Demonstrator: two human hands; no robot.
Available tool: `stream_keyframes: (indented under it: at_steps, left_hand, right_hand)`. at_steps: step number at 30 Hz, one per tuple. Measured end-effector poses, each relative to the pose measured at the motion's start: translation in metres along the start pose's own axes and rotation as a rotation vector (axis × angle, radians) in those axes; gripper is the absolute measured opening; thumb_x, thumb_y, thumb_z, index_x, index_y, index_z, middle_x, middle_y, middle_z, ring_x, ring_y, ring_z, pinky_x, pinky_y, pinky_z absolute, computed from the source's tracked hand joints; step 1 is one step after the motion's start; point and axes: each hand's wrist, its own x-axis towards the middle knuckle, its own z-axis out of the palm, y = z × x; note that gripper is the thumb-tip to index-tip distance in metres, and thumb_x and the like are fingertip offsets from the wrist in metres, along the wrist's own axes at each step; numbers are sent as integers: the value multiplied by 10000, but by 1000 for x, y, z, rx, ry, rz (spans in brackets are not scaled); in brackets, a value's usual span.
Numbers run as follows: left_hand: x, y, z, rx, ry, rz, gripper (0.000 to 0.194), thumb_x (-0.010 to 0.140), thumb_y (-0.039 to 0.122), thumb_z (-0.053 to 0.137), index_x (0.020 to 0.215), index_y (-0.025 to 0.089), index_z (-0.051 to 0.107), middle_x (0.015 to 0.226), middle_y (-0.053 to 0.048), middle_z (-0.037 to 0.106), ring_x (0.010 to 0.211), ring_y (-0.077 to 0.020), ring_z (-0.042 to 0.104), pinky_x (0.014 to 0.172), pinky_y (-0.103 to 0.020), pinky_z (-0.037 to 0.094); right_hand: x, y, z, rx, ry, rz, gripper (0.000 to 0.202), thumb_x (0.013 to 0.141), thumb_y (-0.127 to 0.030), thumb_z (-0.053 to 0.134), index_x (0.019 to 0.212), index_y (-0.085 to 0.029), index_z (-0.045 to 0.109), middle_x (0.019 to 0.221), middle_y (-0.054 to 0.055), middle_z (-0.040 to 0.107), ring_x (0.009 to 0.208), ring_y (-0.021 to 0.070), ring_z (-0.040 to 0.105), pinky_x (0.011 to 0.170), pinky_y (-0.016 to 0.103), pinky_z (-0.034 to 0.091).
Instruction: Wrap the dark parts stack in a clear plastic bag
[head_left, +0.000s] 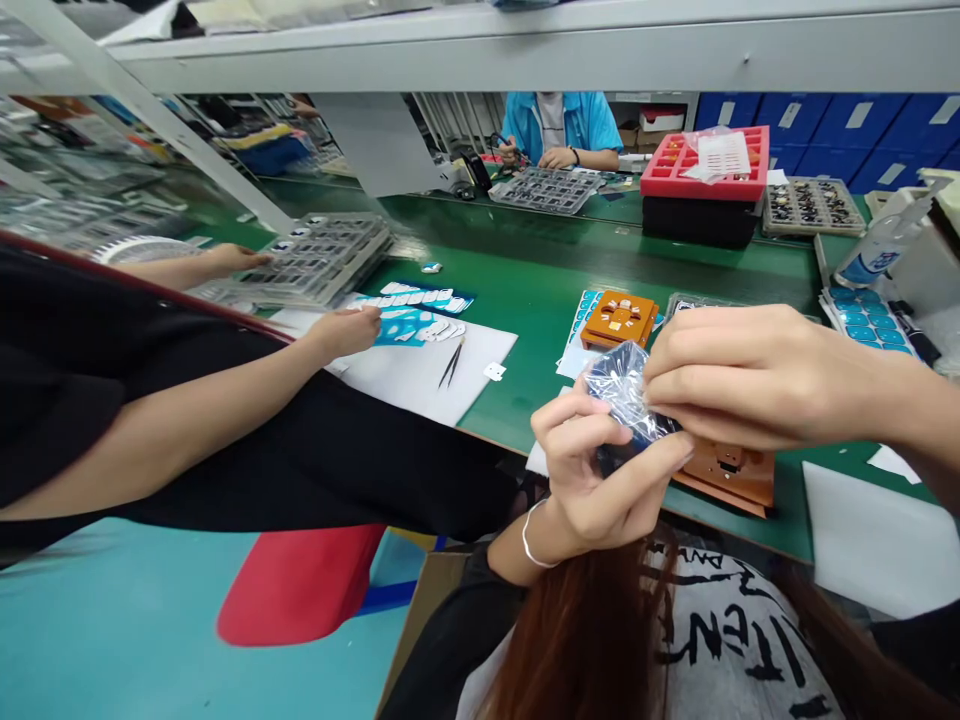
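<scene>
Both of my hands are raised close in front of me, over the near edge of the green table [540, 300]. My left hand [592, 480] pinches a small crinkled clear plastic bag [626, 395] with something dark inside it. My right hand [757, 375] grips the same bag from the right, fingertips pressed on its top. Behind my hands lies an orange fixture block [619, 318], and a brown fixture plate [731, 470] sits just beyond my fingers. What the bag holds is too small to tell.
A co-worker in black sits at my left, one hand [349, 330] on blue sticker sheets [416, 310], the other by a stack of clear trays [322, 255]. Tweezers [452, 362] rest on white paper. Across the table a person in blue works near a red tray [705, 165].
</scene>
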Motion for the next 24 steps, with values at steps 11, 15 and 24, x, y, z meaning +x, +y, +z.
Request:
stream_keyframes:
  at_steps: [11, 15, 24]
  left_hand:
    - [2, -1, 4, 29, 32, 11, 137, 822, 145, 672, 826, 273, 720, 910, -20, 351, 966, -171, 453, 834, -337, 520]
    - [-1, -4, 3, 60, 92, -2, 36, 829, 231, 696, 863, 238, 685, 956, -22, 397, 1025, -207, 517, 849, -405, 570]
    - [1, -5, 9, 4, 128, -32, 67, 791, 228, 707, 794, 205, 645, 1013, -27, 385, 1097, -248, 533, 876, -455, 570]
  right_hand:
    - [-2, 8, 4, 195, -28, 4, 338, 1055, -166, 330, 945, -131, 647, 958, 96, 653, 937, 183, 606, 793, 341, 535]
    - [-6, 6, 14, 7, 73, -6, 440, 1069, -191, 224, 956, -172, 648, 971, 77, 664, 873, 170, 622, 730, 310, 540]
    - [-5, -3, 33, -269, 158, -51, 400, 1060, -198, 231, 968, -182, 620, 1000, 71, 656, 790, 146, 608, 663, 281, 515]
